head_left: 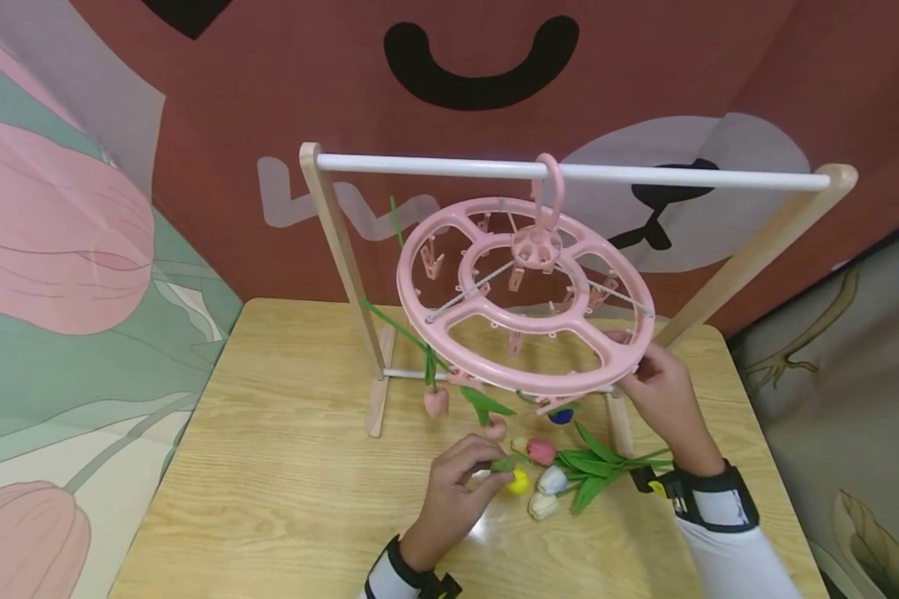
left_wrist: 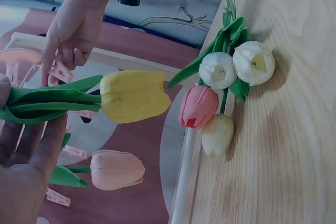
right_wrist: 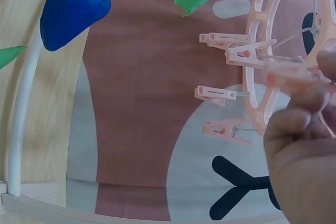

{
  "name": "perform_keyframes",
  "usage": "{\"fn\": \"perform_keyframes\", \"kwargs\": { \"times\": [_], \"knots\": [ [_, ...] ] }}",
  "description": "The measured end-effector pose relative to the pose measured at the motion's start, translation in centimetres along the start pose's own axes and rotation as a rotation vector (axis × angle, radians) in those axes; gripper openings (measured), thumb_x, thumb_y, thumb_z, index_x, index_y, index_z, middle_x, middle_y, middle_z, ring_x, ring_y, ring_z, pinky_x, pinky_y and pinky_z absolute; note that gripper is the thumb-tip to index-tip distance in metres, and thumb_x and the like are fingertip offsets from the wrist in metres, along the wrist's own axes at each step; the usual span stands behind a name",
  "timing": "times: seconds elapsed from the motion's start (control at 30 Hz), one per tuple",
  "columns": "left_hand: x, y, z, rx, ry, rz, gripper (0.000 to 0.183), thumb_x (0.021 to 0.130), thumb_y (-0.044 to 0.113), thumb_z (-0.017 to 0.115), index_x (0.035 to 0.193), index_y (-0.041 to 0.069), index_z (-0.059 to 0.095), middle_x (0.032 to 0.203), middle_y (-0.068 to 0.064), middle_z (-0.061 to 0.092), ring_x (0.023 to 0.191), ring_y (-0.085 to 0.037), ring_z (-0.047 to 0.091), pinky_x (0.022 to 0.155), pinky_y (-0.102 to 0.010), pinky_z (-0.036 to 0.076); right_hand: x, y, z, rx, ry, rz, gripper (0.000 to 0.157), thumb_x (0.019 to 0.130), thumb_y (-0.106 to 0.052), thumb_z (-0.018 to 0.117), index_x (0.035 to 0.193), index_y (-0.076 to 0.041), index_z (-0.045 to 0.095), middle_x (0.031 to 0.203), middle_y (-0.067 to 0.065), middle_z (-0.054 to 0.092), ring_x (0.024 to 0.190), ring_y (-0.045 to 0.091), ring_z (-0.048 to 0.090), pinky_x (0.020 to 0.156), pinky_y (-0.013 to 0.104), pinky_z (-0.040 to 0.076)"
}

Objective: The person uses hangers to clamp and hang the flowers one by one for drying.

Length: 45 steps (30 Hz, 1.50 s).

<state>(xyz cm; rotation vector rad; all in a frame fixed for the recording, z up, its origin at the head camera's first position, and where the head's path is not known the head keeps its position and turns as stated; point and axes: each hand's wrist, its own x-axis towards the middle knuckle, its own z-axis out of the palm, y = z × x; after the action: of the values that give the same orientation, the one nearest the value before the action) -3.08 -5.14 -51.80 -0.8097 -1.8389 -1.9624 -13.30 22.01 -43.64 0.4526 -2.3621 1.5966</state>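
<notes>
My left hand point(head_left: 457, 487) grips a yellow artificial tulip point(left_wrist: 135, 96) by its green stem and leaves, with the bloom pointing away from the fingers. My right hand point(head_left: 663, 395) is at the right front rim of a round pink clip hanger point(head_left: 487, 372). In the right wrist view, its fingers pinch a pink clothespin point(right_wrist: 289, 75) on that hanger, blurred there. Upside down from the hanger dangle a peach tulip point(left_wrist: 117, 170), another peach tulip point(head_left: 496, 428) and a blue tulip point(right_wrist: 75, 11). Several clothespins point(right_wrist: 215, 94) around the rings hold nothing.
The hanger hooks over the white bar point(head_left: 434, 166) of a wooden stand point(head_left: 342, 249) on the wooden table point(head_left: 285, 466). Right of my left hand lie white tulips point(left_wrist: 254, 63), a pink tulip point(left_wrist: 199, 106) and a cream tulip point(left_wrist: 218, 136). A printed cloth point(head_left: 232, 100) hangs behind.
</notes>
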Motion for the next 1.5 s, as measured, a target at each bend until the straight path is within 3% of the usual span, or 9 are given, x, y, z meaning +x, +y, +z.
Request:
{"fn": "perform_keyframes", "kwargs": {
  "times": [0.1, 0.23, 0.37, 0.57, 0.73, 1.0, 1.17, 1.33, 1.5],
  "knots": [
    [0.0, 0.0, 0.1, -0.001, -0.010, -0.011, 0.021, 0.084, -0.016, 0.074, 0.101, -0.005, 0.068, 0.098, -0.018, 0.067, 0.096, -0.016, 0.069, 0.081, -0.033, 0.066, -0.4, -0.2, -0.1, 0.088, -0.001, -0.026, 0.035, 0.090, 0.018, 0.063, 0.123, 0.008, 0.062, 0.110, -0.012, 0.069, 0.083, 0.003, 0.062, 0.067, 0.012, 0.055],
    [0.0, 0.1, 0.1, -0.013, -0.012, -0.017, 0.020, 0.085, -0.015, 0.073, 0.102, -0.005, 0.068, 0.098, -0.018, 0.067, 0.099, -0.014, 0.069, 0.081, -0.035, 0.066, -1.4, -0.7, -0.4, 0.285, -0.084, -0.056, 0.046, 0.089, 0.024, 0.058, 0.131, 0.005, 0.055, 0.117, -0.001, 0.066, 0.097, 0.008, 0.067, 0.080, 0.015, 0.060],
    [-0.1, 0.0, 0.2, -0.034, -0.011, 0.004, 0.021, 0.085, -0.017, 0.073, 0.102, -0.009, 0.066, 0.098, -0.022, 0.066, 0.096, -0.025, 0.073, 0.081, -0.036, 0.066, -2.6, -1.1, -0.5, 0.380, -0.148, -0.081, 0.054, 0.086, 0.029, 0.057, 0.136, 0.010, 0.049, 0.125, 0.002, 0.065, 0.103, 0.009, 0.069, 0.083, 0.019, 0.062],
    [-0.4, 0.2, 0.2, -0.071, -0.008, -0.038, 0.020, 0.086, -0.018, 0.070, 0.105, -0.012, 0.064, 0.100, -0.027, 0.065, 0.094, -0.037, 0.071, 0.082, -0.037, 0.066, -4.1, -1.8, 0.5, 0.373, -0.145, -0.164, 0.052, 0.083, 0.029, 0.064, 0.132, 0.021, 0.047, 0.121, 0.005, 0.067, 0.101, 0.011, 0.070, 0.082, 0.020, 0.062],
    [-0.7, 0.1, 0.1, -0.122, 0.002, -0.095, 0.020, 0.089, -0.016, 0.067, 0.108, -0.012, 0.062, 0.103, -0.031, 0.065, 0.097, -0.040, 0.071, 0.083, -0.040, 0.065, -5.0, -2.5, 1.7, 0.375, -0.128, -0.210, 0.047, 0.083, 0.024, 0.069, 0.127, 0.018, 0.055, 0.114, 0.004, 0.070, 0.098, 0.011, 0.070, 0.083, 0.018, 0.060],
    [-0.3, -1.1, 0.1, -0.216, 0.036, -0.222, 0.019, 0.096, -0.009, 0.063, 0.115, -0.012, 0.059, 0.108, -0.038, 0.063, 0.103, -0.042, 0.072, 0.087, -0.043, 0.064, -5.5, -3.7, 3.2, 0.479, -0.178, -0.141, 0.043, 0.085, 0.025, 0.066, 0.125, 0.024, 0.050, 0.114, 0.002, 0.073, 0.099, 0.011, 0.074, 0.076, 0.028, 0.065],
    [0.4, -1.6, 0.1, -0.247, 0.077, -0.278, 0.018, 0.097, -0.007, 0.063, 0.114, -0.014, 0.059, 0.108, -0.040, 0.064, 0.103, -0.039, 0.073, 0.089, -0.040, 0.063, -5.5, -4.0, 4.4, 0.494, -0.178, -0.160, 0.039, 0.086, 0.020, 0.069, 0.122, 0.021, 0.055, 0.114, 0.000, 0.073, 0.098, 0.010, 0.074, 0.074, 0.029, 0.065],
    [0.8, -1.9, 0.1, -0.259, 0.112, -0.326, 0.017, 0.097, -0.005, 0.065, 0.113, -0.010, 0.061, 0.109, -0.036, 0.066, 0.104, -0.026, 0.074, 0.087, -0.040, 0.064, -5.4, -4.0, 5.6, 0.541, -0.173, -0.209, 0.042, 0.088, 0.014, 0.071, 0.128, 0.013, 0.058, 0.121, -0.001, 0.072, 0.100, 0.009, 0.073, 0.076, 0.025, 0.064],
    [1.2, -2.1, 0.4, -0.242, 0.132, -0.369, 0.021, 0.096, -0.003, 0.068, 0.115, -0.008, 0.062, 0.111, -0.031, 0.067, 0.105, -0.023, 0.073, 0.087, -0.037, 0.064, -5.2, -4.4, 6.8, 0.476, -0.135, -0.162, 0.043, 0.086, 0.015, 0.072, 0.126, 0.000, 0.065, 0.119, -0.006, 0.073, 0.098, 0.008, 0.074, 0.076, 0.025, 0.064]
  ]
}}
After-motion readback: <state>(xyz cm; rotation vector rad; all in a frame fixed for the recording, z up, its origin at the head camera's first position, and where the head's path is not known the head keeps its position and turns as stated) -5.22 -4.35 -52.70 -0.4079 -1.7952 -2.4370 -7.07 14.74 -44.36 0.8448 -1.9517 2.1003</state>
